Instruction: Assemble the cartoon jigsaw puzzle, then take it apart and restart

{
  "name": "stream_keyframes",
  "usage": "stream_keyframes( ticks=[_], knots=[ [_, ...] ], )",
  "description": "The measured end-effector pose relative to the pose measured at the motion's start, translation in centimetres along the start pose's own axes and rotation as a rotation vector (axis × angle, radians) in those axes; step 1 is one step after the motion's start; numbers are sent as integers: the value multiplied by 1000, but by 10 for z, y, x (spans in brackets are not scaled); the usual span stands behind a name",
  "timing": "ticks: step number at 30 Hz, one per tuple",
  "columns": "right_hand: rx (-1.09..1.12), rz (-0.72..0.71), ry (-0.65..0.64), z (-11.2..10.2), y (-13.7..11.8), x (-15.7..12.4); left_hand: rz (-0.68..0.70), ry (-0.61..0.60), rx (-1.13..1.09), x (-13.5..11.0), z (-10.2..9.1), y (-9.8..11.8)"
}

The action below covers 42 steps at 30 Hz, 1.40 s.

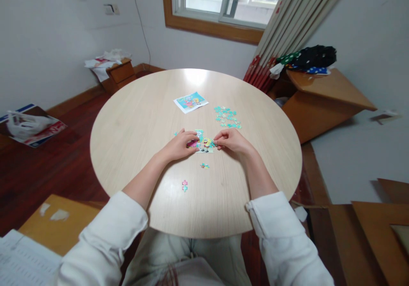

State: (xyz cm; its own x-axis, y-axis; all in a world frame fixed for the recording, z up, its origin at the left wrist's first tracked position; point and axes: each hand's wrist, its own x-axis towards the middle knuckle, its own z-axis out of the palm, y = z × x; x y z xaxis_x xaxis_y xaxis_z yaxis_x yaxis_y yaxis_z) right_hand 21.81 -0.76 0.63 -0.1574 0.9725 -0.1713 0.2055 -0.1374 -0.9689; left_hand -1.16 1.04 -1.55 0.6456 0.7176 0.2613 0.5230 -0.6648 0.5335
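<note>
A partly joined jigsaw puzzle [207, 142] lies in the middle of the table, with a yellow cartoon figure and teal patches on it. My left hand [182, 144] rests over its left side, thumb and fingers apart, hiding part of a pink area. At the puzzle's right edge, my right hand [232, 140] pinches a small teal jigsaw piece [214, 143], which the fingertips partly cover. Nearer to me lie a small joined cluster of pieces [205, 166] and a pink-and-teal pair of pieces [184, 186].
Loose teal jigsaw pieces [227, 116] are spread beyond my right hand. A printed reference picture [191, 102] lies farther back on the round table [134, 120]. A wooden cabinet [326, 98] with cloths on top stands to the right, below a curtain [287, 26].
</note>
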Motion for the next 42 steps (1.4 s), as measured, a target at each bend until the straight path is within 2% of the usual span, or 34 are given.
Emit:
stream_keyframes(
  ticks=[25, 34, 42],
  knots=[
    [-162, 39, 19, 6, -5, -1, 6, 5, -25, 0, 1, 0],
    [-369, 89, 44, 4, -7, 2, 8, 5, -27, 1, 0, 1],
    [-344, 30, 54, 4, -7, -1, 1, 6, -24, 1, -1, 3]
  ],
)
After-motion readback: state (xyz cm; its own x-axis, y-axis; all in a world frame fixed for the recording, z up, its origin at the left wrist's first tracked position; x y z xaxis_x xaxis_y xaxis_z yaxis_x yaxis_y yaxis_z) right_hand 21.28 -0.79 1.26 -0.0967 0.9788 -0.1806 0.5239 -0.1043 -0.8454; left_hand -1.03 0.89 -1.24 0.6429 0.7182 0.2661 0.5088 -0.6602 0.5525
